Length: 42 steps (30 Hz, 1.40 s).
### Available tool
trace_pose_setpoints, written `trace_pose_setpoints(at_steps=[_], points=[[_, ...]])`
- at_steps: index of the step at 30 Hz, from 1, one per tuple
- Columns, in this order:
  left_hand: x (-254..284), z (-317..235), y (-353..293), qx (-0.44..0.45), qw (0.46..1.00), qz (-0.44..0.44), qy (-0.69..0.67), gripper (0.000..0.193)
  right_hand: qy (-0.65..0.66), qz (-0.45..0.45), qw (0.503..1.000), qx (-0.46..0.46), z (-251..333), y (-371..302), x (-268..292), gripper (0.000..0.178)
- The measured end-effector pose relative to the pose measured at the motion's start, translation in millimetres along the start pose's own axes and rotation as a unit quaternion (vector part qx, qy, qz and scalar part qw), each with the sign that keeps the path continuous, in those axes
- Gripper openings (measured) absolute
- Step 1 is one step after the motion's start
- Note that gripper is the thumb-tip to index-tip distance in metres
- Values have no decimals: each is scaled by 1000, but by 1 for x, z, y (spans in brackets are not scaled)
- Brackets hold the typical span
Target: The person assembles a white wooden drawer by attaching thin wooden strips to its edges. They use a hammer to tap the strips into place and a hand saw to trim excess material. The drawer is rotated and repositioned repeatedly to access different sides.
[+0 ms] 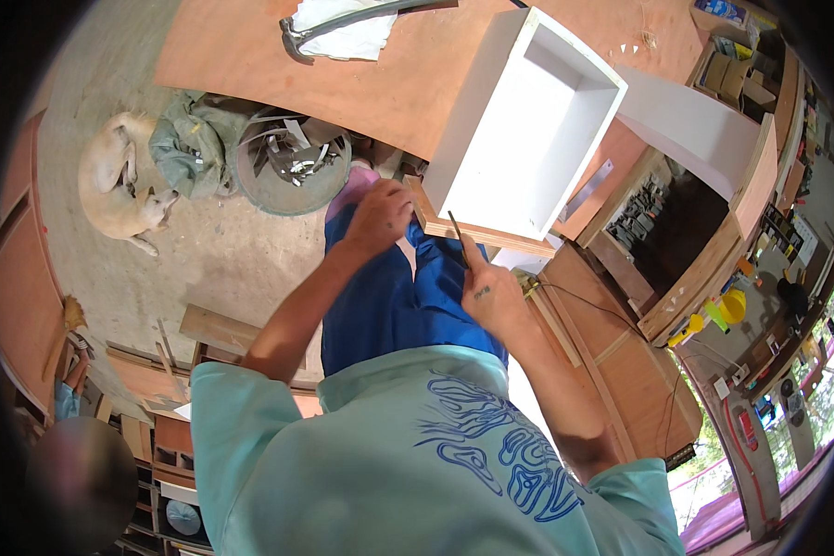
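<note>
A white open-topped drawer box (537,120) stands tilted on the bench, with a plywood front panel (491,234) along its near edge. My left hand (380,215) is closed at the panel's left corner, its fingers curled; whatever they may grip is hidden. In my right hand (496,298) is a thin dark tool (453,222), perhaps a file or blade, with the index finger stretched along it. The tool's tip lies against the plywood edge or just in front of it; I cannot tell which.
The plywood bench top (389,93) carries a claw hammer (343,23) on white paper. On the floor at left are a scrap bucket (292,199), a green cloth sack (190,148) and a curled-up dog (116,176). A wooden cabinet with an opening (667,232) stands at right.
</note>
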State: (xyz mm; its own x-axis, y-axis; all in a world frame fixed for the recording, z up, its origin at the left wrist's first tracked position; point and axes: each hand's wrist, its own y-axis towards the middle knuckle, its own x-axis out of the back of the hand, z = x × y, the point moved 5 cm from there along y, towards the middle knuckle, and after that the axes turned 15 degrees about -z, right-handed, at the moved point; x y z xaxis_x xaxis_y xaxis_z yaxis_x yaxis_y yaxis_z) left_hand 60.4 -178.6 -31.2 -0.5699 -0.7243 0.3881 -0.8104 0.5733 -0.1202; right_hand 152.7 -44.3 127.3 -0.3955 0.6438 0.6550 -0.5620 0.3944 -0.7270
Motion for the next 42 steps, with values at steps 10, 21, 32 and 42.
trace_pose_setpoints(at_steps=[10,21,32,42], points=[[-31,-12,-28,35,989,105,-97,58,3,60,997,-56,1,35,-18,61],[-28,-17,-28,-36,996,4,-83,49,-46,92,994,-42,13,43,-20,63],[-34,-11,-23,-31,998,48,-20,47,-28,141,988,-50,11,55,-21,33],[-35,-15,-16,-3,998,67,-23,45,44,221,968,-109,16,64,-1,22]])
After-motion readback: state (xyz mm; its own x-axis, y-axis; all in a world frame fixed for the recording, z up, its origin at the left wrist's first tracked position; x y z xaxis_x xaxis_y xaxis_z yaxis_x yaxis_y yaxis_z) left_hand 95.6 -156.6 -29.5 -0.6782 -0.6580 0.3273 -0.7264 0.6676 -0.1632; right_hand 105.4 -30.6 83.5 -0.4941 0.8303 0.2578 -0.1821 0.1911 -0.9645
